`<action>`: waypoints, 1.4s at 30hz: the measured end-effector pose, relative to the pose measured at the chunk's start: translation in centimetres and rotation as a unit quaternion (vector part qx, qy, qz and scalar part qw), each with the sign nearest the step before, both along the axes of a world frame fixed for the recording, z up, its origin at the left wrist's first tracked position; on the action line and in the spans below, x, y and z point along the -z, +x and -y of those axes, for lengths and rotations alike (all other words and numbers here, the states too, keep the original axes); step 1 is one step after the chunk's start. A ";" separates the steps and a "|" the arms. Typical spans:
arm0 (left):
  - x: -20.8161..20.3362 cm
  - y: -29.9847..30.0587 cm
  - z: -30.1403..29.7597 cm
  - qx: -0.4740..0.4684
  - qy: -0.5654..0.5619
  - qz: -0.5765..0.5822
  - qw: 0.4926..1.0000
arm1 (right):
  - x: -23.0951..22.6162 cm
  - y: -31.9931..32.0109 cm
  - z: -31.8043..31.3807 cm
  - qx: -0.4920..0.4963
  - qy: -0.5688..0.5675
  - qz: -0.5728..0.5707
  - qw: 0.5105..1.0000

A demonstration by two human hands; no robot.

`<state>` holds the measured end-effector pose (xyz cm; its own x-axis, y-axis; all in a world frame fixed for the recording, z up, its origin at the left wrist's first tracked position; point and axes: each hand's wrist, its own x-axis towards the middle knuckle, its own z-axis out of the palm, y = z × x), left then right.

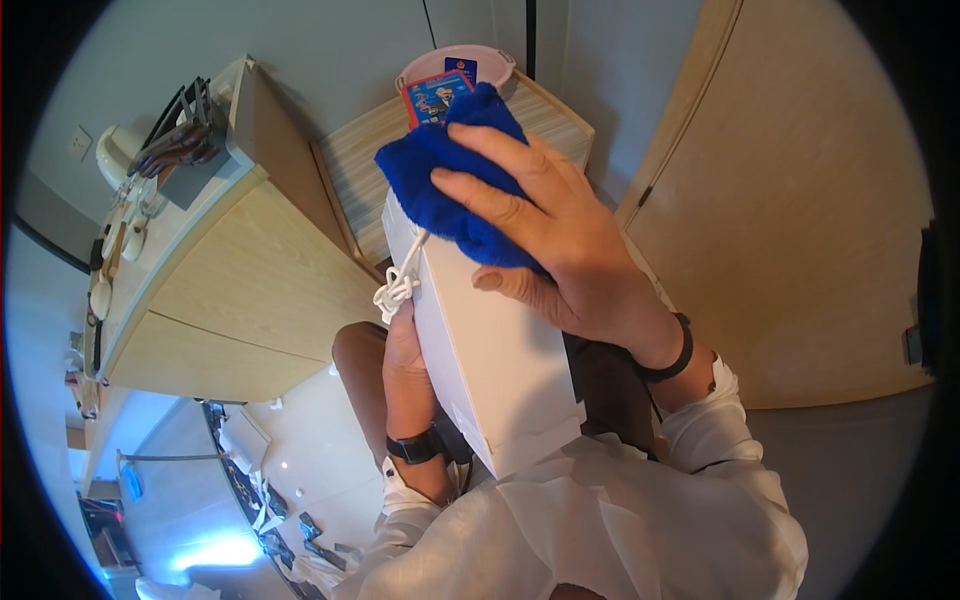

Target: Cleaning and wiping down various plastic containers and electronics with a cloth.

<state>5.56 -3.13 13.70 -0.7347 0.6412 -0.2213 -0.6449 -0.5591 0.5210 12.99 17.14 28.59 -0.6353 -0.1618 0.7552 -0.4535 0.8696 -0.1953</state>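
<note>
A long white box-shaped case (495,350) stands tilted against my lap. Along its left side my left hand (404,350) grips it, the fingers mostly hidden. A bundled white cord (397,290) hangs from its upper left edge, just above that hand. Draped over the far end of the case is a plush blue cloth (425,190). My right hand (575,240) presses down on this cloth with bent fingers, its thumb reaching onto the top of the case.
Beyond the case, a wood-grain table (350,150) bears a pink basin (492,62) and a red-and-blue booklet (428,92). At left is a cabinet (225,270) with a knife block (197,178) on top. A wooden door (800,200) is at right. Scattered items lie on the lower-left floor.
</note>
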 end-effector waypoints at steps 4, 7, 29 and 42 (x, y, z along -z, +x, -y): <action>-2.9 1.5 0.0 -0.123 -0.279 -0.336 0.891 | 0.8 0.9 0.6 -0.033 0.001 0.046 0.998; -3.9 0.8 -0.1 -0.117 -0.274 -0.372 0.879 | 1.0 1.6 1.3 -0.094 0.000 0.075 0.993; -3.5 1.9 0.4 0.032 0.071 0.064 0.995 | 1.1 4.5 -0.2 -0.258 -0.088 0.166 0.948; -4.5 0.9 -5.9 0.008 0.059 0.014 0.998 | 1.8 1.4 1.1 -0.174 -0.208 0.018 0.962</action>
<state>6.42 2.76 18.22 -0.7188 0.6754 -0.1645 -0.6678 -0.6052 0.4334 14.41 16.02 26.83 -0.6242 -0.0572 0.7792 -0.6896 0.5090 -0.5151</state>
